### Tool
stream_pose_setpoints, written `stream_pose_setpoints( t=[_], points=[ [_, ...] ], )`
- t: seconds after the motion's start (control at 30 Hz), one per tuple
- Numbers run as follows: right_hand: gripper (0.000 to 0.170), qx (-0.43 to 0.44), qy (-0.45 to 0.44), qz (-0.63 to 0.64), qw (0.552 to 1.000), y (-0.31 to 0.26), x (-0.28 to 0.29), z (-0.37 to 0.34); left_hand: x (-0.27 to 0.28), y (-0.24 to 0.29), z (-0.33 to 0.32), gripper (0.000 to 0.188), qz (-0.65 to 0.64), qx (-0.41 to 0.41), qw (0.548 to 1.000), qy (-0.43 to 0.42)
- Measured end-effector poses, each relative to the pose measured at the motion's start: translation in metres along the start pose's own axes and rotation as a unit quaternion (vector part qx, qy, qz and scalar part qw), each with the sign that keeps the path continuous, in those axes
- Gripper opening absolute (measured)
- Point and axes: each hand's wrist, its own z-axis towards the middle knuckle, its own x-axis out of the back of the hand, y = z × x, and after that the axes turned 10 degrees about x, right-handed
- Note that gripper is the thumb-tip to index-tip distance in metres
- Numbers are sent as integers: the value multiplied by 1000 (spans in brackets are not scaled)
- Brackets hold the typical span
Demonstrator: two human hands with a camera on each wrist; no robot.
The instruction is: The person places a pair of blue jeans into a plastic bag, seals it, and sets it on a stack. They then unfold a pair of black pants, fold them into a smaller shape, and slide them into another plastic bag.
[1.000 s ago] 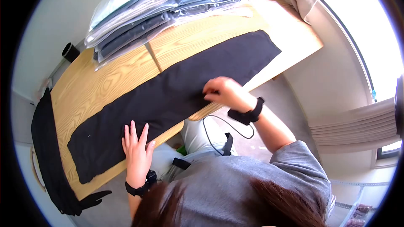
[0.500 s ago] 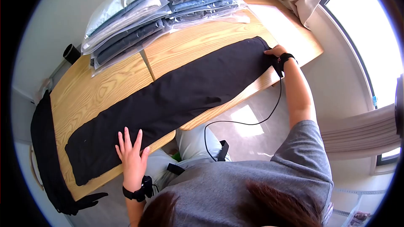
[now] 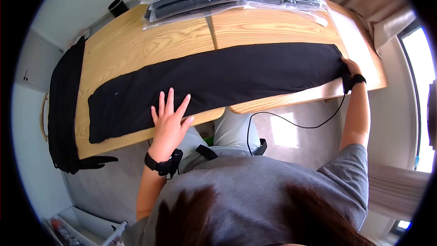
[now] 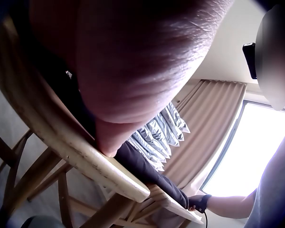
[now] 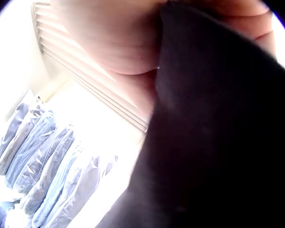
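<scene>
A long black garment (image 3: 218,75), folded lengthwise like a pair of trousers, lies across the wooden table (image 3: 136,45). My left hand (image 3: 169,123) rests flat on its near edge, left of the middle, with the fingers spread. At the far right end, my right hand (image 3: 352,67) grips the garment's end. The right wrist view shows the black cloth (image 5: 218,133) close up, tucked between the thumb and the fingers, whose tips are hidden. Between my hands the cloth lies long and fairly smooth, its near side following the table's front edge.
Stacks of clothes in clear plastic bags (image 3: 200,0) stand along the back of the table. Another black garment (image 3: 66,109) hangs over the left end. A black cable (image 3: 291,123) runs from the right wrist to the lap. A window (image 4: 247,152) and curtain are at the right.
My right hand has gone from over the garment's middle to its right end and now grips it there. My left hand stays flat on the cloth. The head view has turned.
</scene>
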Motion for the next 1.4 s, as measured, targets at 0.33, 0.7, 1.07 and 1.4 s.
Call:
stream_pose_setpoints(
  t=[0.33,0.7,1.07,1.4],
  points=[
    [14,61,-9,278,959,-124,-10,-22,-8,-6,-1,57,4,3,1000,12],
    [43,496,-243,41,833,-349,-322,-338,-13,-12,-1,54,-46,-18,997,67],
    [30,671,-172,14,721,-231,-394,-416,-14,-62,11,31,-695,79,714,33],
    [52,508,-285,-258,771,-244,-404,-414,21,-48,43,28,-570,173,803,-34]
  ],
)
